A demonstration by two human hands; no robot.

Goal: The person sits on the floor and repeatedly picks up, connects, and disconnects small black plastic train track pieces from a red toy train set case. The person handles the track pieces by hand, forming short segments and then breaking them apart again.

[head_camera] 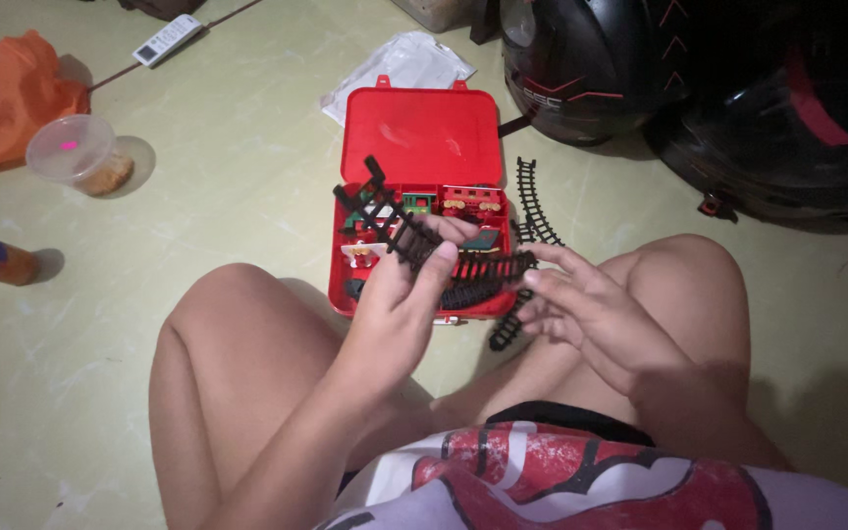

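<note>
The person sits on the floor (198, 226) with bare knees apart. The left hand (399, 299) has its grip closed around a black toy track piece (385, 211), which slants up and away over an open red case (422, 137). The right hand (581, 304) is released, fingers spread, fingertips just beside the end of another curved track section (488, 267) lying across the case. Small toy train cars (470, 201) sit in the case's compartments. More track (534, 201) lies on the floor right of the case. Farther off sit two dark helmets (581, 59), a clear plastic tub (73, 149), an orange cloth (7, 93) and a white remote (169, 39).
</note>
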